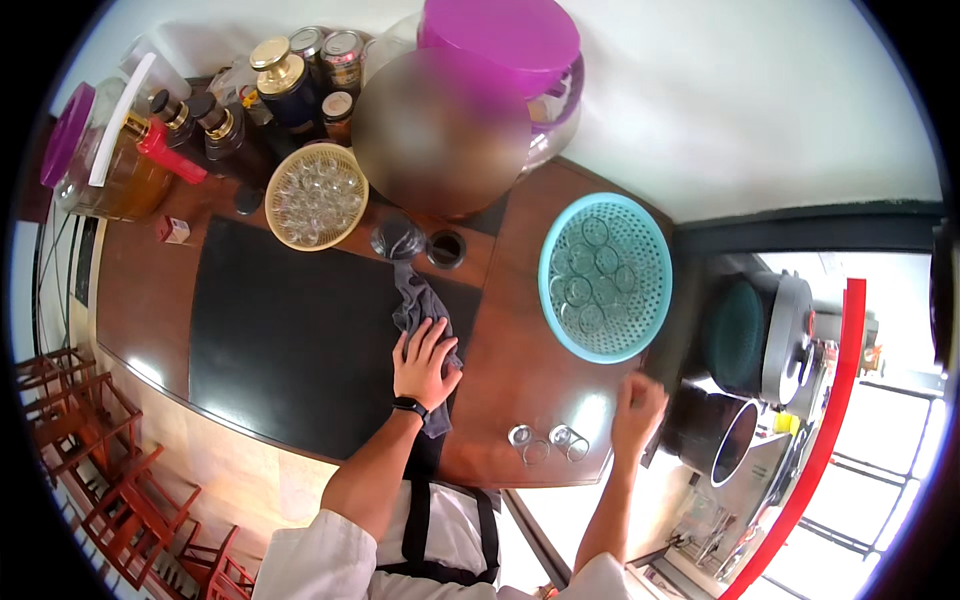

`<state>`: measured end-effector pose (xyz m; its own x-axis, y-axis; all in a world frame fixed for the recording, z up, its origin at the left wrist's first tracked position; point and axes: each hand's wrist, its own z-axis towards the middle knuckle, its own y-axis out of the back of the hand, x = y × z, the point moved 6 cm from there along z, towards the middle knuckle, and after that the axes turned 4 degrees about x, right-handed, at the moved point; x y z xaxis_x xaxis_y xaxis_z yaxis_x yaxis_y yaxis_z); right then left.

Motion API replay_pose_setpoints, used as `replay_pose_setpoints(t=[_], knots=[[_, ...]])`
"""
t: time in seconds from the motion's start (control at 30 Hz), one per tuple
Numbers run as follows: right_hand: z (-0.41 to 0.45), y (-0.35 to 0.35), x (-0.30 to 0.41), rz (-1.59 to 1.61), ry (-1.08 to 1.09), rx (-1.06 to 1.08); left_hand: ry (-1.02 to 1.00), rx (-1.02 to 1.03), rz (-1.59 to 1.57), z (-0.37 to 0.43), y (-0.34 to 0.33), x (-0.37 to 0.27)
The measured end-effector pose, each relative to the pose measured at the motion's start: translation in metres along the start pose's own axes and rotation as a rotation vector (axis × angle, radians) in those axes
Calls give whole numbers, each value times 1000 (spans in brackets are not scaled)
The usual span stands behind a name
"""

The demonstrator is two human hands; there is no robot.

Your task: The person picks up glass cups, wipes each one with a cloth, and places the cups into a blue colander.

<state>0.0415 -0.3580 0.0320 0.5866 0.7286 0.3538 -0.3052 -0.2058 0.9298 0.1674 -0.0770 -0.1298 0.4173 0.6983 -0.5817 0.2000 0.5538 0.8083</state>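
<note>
My left hand (427,365), with a black watch at its wrist, lies palm down with fingers spread on a crumpled grey cloth (412,296). The cloth lies on the dark counter panel (292,337). My right hand (641,403) is held near the counter's right edge, fingers curled; whether it holds anything cannot be told. Left of it, two small clear glasses (568,442) (529,445) stand or lie near the front edge. Beyond it is a turquoise plastic colander (550,315) with several clear glasses in it.
A yellow basket (274,225) holds many small glass pieces. Near it are a glass vessel (397,237) and a dark round cup (446,249). Bottles, cans and large purple-lidded jars (502,37) line the back. Large pots (712,435) stand at the right; red wooden chairs (127,480) at lower left.
</note>
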Motion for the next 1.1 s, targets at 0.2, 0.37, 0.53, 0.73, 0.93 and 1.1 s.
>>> replay_pose_setpoints(t=[0.2,0.37,0.53,0.73,0.93,1.1], knots=[[-135,-18,-34,76,-177,95,-33,-50,7,4,2,-3],[-155,-49,-42,-127,-292,223,-54,-64,28,3,-1,-2],[-153,-52,-25,-175,-292,281,-84,-72,23,-1,-2,-4],[-154,-58,-30,-65,-288,152,-82,-83,30,0,0,-6],[-145,-58,-21,-160,-219,165,-86,-87,38,0,-1,-4],[-123,-51,-11,-32,-224,206,-80,-91,40,1,1,-6]])
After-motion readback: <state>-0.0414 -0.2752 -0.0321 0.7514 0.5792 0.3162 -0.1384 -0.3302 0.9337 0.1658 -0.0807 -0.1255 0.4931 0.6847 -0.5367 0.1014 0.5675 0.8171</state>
